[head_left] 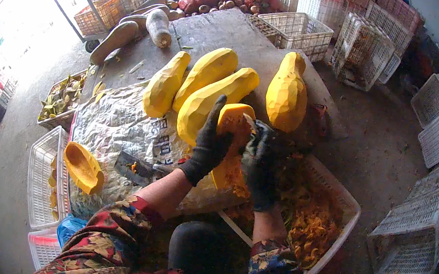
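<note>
My left hand (211, 144), in a dark glove, grips the left side of a cut pumpkin half (236, 118) whose orange hollow faces up. My right hand (261, 165), gloved too, is closed at its right side around a small tool with a pale edge (249, 123); its kind is mostly hidden. Stringy orange pulp hangs below the half. Just beyond lie peeled yellow pumpkins (217, 98), and another peeled pumpkin (286, 99) rests farther right. Left of my left wrist, a cleaver (131, 168) lies flat on a white woven sack (116, 124). A hollowed pumpkin half (83, 167) sits at the sack's left edge.
Under my right arm, a crate (356, 211) holds orange pulp. A white crate (42, 173) with yellow pieces and a box of peelings (62, 97) stand left. Unpeeled pumpkins (159, 28) lie at the table's far left. Stacked crates (365, 45) line the back and right.
</note>
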`<state>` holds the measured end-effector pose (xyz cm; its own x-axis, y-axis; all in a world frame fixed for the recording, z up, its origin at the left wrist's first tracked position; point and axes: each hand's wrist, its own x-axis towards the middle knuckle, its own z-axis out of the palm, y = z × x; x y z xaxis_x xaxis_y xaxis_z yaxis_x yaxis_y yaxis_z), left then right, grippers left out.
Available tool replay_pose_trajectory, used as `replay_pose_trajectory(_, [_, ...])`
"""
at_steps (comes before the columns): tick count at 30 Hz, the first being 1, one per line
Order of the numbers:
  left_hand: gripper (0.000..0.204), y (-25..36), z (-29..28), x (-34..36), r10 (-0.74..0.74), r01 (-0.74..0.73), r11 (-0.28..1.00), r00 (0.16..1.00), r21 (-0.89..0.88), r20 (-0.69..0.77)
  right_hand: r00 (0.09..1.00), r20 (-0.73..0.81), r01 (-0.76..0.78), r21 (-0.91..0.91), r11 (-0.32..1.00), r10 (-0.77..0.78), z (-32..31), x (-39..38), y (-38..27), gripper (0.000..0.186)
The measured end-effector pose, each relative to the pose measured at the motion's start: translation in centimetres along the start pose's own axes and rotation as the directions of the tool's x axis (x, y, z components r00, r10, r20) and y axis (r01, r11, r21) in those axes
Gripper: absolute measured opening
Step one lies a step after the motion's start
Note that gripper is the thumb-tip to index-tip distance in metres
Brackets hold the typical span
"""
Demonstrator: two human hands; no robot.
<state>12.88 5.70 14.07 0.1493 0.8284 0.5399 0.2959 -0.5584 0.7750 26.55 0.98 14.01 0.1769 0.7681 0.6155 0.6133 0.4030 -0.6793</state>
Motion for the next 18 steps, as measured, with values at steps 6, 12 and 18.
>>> replay_pose_trajectory(6, [0.074,0.5,0.5,0.1,-0.039,0.039,0.999,0.999,0.009,-0.018,0.976,0.115,-0.153,-0.229,0.961,0.183,1.6,-0.3,0.3,0.041])
replay_pose_trajectory(12, [0.074,0.2,0.4,0.1,-0.13,0.133,0.985,0.991,-0.108,0.034,0.958,0.25,-0.185,0.151,0.971,0.144,1.6,0.8,-0.6,0.045])
replay_pose_trajectory(18, [0.077,-0.5,-0.6,0.1,-0.091,0.093,0.995,0.994,-0.024,0.052,0.952,0.308,-0.082,0.236,0.968,0.006,1.1,1.0,-0.3,0.041])
